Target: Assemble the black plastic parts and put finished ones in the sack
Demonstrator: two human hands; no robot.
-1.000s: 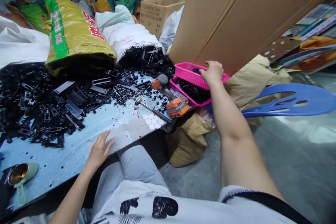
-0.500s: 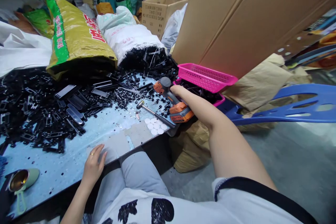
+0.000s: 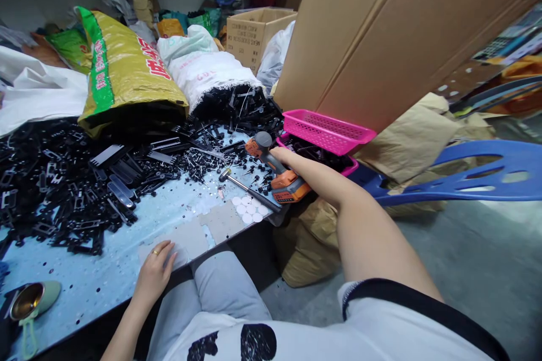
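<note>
My left hand [image 3: 156, 271] rests at the table's front edge on a pale grey flat piece [image 3: 186, 238], its fingers loosely bent, the thumb apart, and nothing held. My right arm reaches across to the pink basket [image 3: 349, 168]. Only the back of my right hand [image 3: 281, 154] shows beside the handle of an orange and grey cordless drill [image 3: 289, 187]; its fingers are hidden. The drill stands on its battery. A small hammer [image 3: 249, 190] lies left of it, close to several white round discs [image 3: 249, 208].
Black plastic parts [image 3: 63, 186] are heaped along the table [image 3: 118, 254], below a yellow sack [image 3: 131, 67] and a white sack [image 3: 212, 67]. Another pink basket [image 3: 328, 132] sits above the lower one. A cardboard sheet [image 3: 381, 39] and blue chair [image 3: 474, 172] stand right. A green-handled cup [image 3: 36, 302] lies left.
The view has tilted up slightly, so most things sit a little lower. Both hands stay in nearly the same places; nothing has visibly been picked up or let go.
</note>
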